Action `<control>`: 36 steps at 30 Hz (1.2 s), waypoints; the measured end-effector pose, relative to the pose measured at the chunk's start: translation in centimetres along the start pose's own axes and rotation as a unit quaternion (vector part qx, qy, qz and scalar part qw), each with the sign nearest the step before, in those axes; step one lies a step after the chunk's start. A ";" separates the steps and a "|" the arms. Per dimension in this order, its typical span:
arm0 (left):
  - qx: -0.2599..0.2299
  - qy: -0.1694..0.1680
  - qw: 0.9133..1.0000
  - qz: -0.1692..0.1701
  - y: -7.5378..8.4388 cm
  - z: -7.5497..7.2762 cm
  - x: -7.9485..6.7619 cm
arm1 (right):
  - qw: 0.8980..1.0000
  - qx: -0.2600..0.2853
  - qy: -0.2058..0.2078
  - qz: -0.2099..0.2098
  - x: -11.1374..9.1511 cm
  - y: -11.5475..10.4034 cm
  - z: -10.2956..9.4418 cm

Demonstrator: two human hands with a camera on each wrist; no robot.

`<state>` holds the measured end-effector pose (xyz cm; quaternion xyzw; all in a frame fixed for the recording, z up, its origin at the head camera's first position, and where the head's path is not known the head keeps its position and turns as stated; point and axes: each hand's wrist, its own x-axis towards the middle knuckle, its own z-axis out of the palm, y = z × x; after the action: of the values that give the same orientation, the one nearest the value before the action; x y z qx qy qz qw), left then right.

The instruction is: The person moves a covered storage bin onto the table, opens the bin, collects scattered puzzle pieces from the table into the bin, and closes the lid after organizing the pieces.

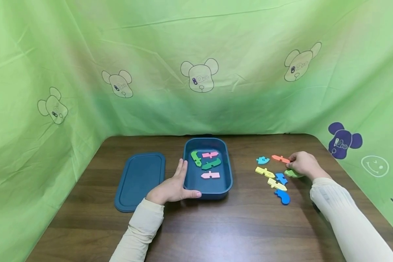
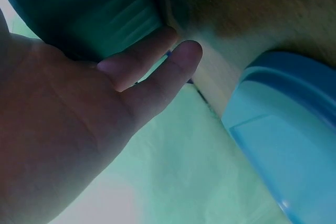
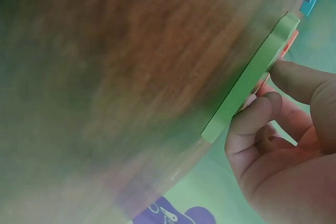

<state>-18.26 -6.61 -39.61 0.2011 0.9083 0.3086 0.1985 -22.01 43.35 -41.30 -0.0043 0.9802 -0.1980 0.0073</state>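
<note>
My left hand (image 1: 174, 186) rests against a dark blue open box (image 1: 229, 171), its straight fingers along the left wall and its thumb at the near edge. Inside the box lie a light green puzzle piece (image 1: 195, 159), a dark green one (image 1: 211, 164) and two pink ones. Over to the right, my right hand (image 1: 304, 163) pinches the end of an orange puzzle piece (image 1: 279, 158) between thumb and fingers. Beneath that hand lies a light green puzzle piece (image 3: 247, 85), partly covered by it in the head view.
Left of the box lies a flat blue lid (image 1: 141, 180). Between box and right hand lie a turquoise piece (image 1: 263, 160), yellow pieces (image 1: 265, 172) and blue pieces (image 1: 283, 197). A green printed cloth (image 1: 199, 112) hangs behind the wooden table (image 1: 242, 229).
</note>
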 end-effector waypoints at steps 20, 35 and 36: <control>0.001 -0.002 1.000 0.004 -0.2 0.1 0.2 | 0.997 0.054 0.046 0.002 -0.4 0.0 0.2; 0.005 0.000 1.000 0.004 -0.3 0.1 0.2 | 0.985 0.157 0.067 -0.005 -1.3 -2.9 -0.2; 0.004 0.000 1.000 0.004 -0.3 0.1 0.2 | 0.984 0.163 0.067 -0.009 -1.3 -3.1 -0.2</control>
<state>-18.47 -6.66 -39.88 0.2056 0.9087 0.3058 0.1961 -20.74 40.61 -39.95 0.0019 0.9329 -0.3552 -0.0596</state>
